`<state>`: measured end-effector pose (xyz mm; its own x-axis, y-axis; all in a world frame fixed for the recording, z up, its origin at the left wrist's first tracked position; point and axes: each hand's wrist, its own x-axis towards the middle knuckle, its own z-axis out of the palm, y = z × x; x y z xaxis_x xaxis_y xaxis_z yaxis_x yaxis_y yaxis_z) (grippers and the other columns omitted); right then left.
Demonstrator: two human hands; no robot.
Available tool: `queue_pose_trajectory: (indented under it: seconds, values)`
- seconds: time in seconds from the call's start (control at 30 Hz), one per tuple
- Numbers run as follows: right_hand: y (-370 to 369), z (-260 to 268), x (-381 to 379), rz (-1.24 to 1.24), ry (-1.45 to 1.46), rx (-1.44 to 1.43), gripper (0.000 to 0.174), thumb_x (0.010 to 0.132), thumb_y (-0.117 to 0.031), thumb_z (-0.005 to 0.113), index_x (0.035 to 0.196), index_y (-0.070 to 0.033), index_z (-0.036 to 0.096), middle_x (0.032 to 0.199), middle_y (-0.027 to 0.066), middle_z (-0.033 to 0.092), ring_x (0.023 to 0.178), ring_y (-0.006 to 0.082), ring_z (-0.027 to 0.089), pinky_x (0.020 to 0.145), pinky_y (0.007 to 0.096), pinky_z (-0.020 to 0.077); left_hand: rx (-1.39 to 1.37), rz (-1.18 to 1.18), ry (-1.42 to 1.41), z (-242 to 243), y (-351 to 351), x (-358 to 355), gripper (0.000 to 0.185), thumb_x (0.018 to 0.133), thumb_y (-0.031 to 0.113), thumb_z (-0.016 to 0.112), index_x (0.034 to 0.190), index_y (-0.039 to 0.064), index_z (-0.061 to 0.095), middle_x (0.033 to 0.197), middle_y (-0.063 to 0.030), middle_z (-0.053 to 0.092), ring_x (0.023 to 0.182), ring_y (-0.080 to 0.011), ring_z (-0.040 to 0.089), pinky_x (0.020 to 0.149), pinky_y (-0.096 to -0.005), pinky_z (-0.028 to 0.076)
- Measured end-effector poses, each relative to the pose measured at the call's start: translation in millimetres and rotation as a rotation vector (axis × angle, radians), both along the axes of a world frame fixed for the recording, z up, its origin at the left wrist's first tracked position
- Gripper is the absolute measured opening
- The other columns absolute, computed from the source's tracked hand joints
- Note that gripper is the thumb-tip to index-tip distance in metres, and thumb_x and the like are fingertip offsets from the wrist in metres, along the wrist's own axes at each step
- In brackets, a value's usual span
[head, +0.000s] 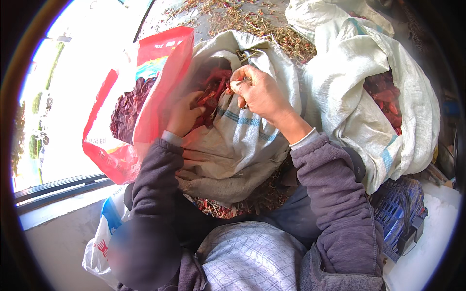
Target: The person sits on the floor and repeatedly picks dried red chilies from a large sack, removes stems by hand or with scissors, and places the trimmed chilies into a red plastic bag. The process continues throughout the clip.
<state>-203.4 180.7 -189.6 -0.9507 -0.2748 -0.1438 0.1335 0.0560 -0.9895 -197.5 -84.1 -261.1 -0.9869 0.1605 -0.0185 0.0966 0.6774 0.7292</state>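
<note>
A white woven sack (251, 142) with a blue stripe stands before me, its mouth rolled back around dried red chili peppers (214, 91). Inside the mouth's left side, my left hand (185, 113) rests on the peppers with thumb and forefinger apart. My right hand (255, 89) is over the sack's right rim, its fingers pinched on thin dry stems (244, 82). Left of the sack, a red and white printed bag (162, 98) holds dark dried chilies (131, 109). At the right, another white woven sack (338, 91) holds more red chilies (386, 98).
Stems and chili scraps (269, 31) litter the floor beyond the sacks, with more between my legs. A blue plastic crate (397, 214) sits at lower right. A window frame (62, 187) lies on the left, above a white plastic bag (98, 243).
</note>
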Motion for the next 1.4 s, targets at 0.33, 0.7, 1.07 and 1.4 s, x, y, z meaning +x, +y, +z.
queue_pose_trajectory:
  seconds: [0.33, 0.7, 1.07, 1.4]
  values:
    - [4, 0, -3, 0.092, -0.132, -0.029, 0.016, 0.102, -0.016, 0.061, 0.103, -0.002, 0.07, 0.087, 0.0015, 0.066, 0.064, 0.0049, 0.056, 0.049, 0.0221, 0.0402, -0.066, 0.033, 0.064, 20, 16, 0, 0.025, 0.083, 0.008, 0.075, 0.107, 0.001, 0.072, 0.097, -0.0166, 0.069, 0.094, -0.0306, 0.068, 0.084, -0.0385, 0.052]
    - [1, -16, -8, -0.022, -0.147, 0.02, 0.039, 0.101, -0.044, 0.064, 0.098, -0.005, 0.067, 0.073, -0.001, 0.058, 0.058, 0.0061, 0.054, 0.05, 0.0241, 0.0423, -0.084, -0.236, -0.051, 12, 27, 12, 0.04, 0.079, 0.008, 0.078, 0.118, 0.0, 0.071, 0.107, -0.0203, 0.071, 0.1, -0.0332, 0.069, 0.092, -0.038, 0.053]
    - [-8, -7, 6, 0.095, 0.329, 0.408, 0.037, 0.091, -0.039, 0.073, 0.089, -0.002, 0.069, 0.085, 0.0211, 0.071, 0.085, 0.0381, 0.07, 0.076, 0.0462, 0.0539, 0.179, -0.058, 0.006, 67, 49, 17, 0.024, 0.087, 0.003, 0.074, 0.11, 0.0, 0.068, 0.097, -0.0147, 0.073, 0.086, -0.019, 0.071, 0.075, -0.0321, 0.055]
    - [-17, -15, 14, 0.056, 0.933, 0.499, 0.022, 0.094, -0.025, 0.065, 0.082, -0.007, 0.068, 0.076, 0.0127, 0.067, 0.072, 0.0335, 0.069, 0.064, 0.0435, 0.0567, 0.102, -0.249, -0.007, 90, 47, 21, 0.032, 0.085, 0.0, 0.071, 0.116, -0.002, 0.066, 0.102, -0.0101, 0.068, 0.091, -0.0197, 0.069, 0.08, -0.0328, 0.055]
